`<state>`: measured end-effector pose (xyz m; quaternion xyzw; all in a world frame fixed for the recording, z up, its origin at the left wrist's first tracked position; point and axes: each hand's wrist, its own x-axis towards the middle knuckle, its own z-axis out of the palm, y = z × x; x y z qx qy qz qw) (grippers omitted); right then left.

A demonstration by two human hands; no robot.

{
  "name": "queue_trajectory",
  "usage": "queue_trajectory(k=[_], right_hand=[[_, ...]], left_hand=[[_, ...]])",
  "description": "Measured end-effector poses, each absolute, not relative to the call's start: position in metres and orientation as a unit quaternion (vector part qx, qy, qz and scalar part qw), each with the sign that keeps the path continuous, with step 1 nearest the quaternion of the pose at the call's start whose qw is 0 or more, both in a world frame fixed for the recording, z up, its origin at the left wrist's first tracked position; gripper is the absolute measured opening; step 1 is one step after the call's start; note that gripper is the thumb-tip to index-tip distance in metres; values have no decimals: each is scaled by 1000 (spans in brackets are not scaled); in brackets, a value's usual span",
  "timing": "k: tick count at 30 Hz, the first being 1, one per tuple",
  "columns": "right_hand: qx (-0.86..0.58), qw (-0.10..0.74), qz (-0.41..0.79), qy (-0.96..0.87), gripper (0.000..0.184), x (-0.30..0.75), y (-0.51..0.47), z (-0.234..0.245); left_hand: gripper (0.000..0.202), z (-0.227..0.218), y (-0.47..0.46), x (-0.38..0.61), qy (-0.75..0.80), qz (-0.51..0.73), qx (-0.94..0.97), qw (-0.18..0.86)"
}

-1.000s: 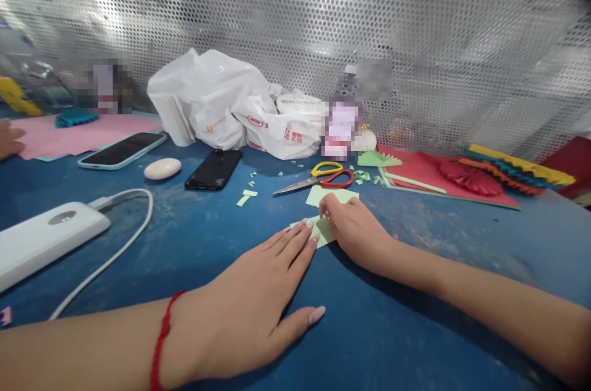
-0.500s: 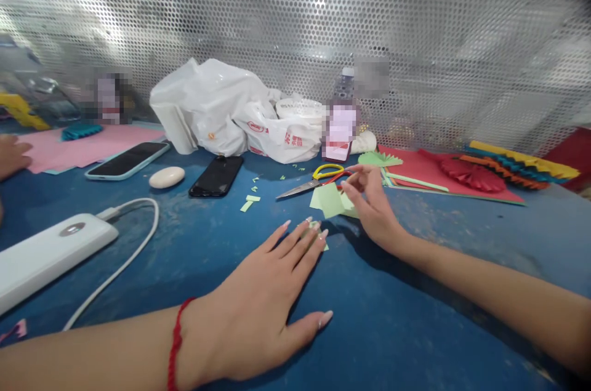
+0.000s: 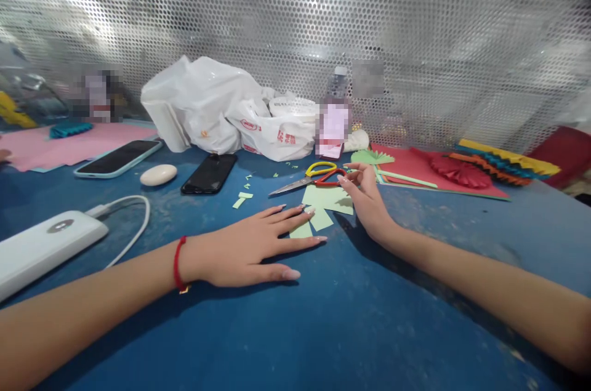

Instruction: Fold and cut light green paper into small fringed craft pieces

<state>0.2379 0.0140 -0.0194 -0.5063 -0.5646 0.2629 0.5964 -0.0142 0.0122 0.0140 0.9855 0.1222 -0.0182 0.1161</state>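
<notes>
My left hand (image 3: 258,243) lies palm down on the blue table with its fingers spread. Its fingertips rest at the edge of several pale green paper pieces (image 3: 323,220) and partly cover one. To the right, my right hand (image 3: 369,203) hovers beside the red loop of the scissors (image 3: 310,181), thumb and forefinger apart, with nothing visibly held. Whether its fingers touch the handle, I cannot tell. The scissors have one yellow and one red loop, and their blades point left. Small green paper scraps (image 3: 242,199) are scattered left of them.
Behind are white plastic bags (image 3: 198,108) and a bottle (image 3: 340,83) by a perforated metal panel. A black phone (image 3: 210,174), a white oval case (image 3: 158,175) and a cabled power bank (image 3: 50,249) lie left. Red paper (image 3: 406,169) with folded paper fans lies right.
A raised green paper piece by my right hand now lies flat. My left hand has turned, its fingers pointing more to the right. A person's hand at the left edge has mostly left view.
</notes>
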Motion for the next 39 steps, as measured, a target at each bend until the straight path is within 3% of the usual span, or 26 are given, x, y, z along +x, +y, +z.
queue_trajectory(k=[16,39], right_hand=[[-514,585,336,-530,36,239,20,-24],[-502,580,368,-525,42,236,18,-20]], left_hand=[[81,18,16,-22,116,-10,986,120],[73,19,18,-21,109,4,981,159]])
